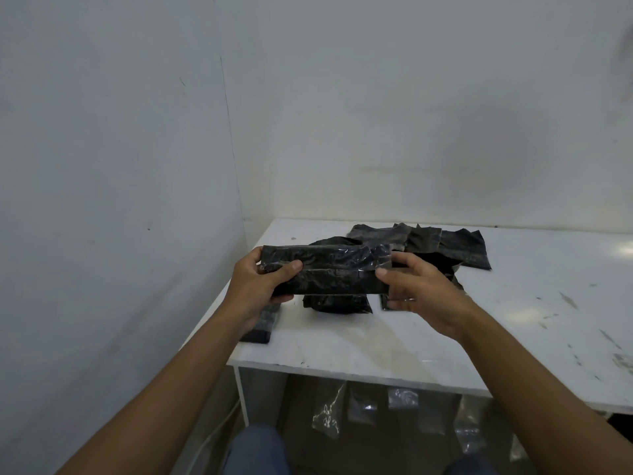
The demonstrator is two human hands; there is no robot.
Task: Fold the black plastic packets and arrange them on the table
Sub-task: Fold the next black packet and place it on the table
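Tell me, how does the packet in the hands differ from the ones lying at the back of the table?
The held packet is a long narrow strip, gripped at its ends by the left hand and right hand above the table; the back packets lie on it, broader and overlapping. All are black, shiny plastic.

A glossy black packet [325,274] at the centre of the frame has pale glints across its shiny wrapping. Up and to the right, a heap of packets [455,246] looks a duller charcoal black. The table [513,320] is white, flecked with dark specks and grey smears toward the right. The walls [120,166] are plain pale grey. Blue denim trousers [255,450] show at the bottom edge.
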